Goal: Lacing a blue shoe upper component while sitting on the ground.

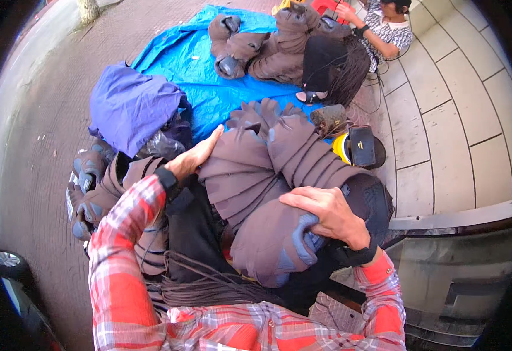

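Across my lap lies a bulky set of nested brown pieces that look like shoe uppers (241, 175), curved in long overlapping rows. My left hand (200, 153) rests flat along the left side of the stack, fingers stretched toward its far end. My right hand (329, 215) is closed over the blue padded collar of the nearest shoe upper (267, 243), its fingers curled around the edge. Part of those fingers is hidden by the padding. A bundle of thin dark cords (209, 284) lies across my lap, below the stack.
More stacked uppers (89, 199) sit at my left, beside a purple cloth (133, 108). Ahead, a blue tarp (209, 102) bears further stacks (238, 50). A yellow container (341, 147) with a dark box (362, 146) stands at right. Another person (384, 35) sits at the far right, near a tiled wall (443, 105).
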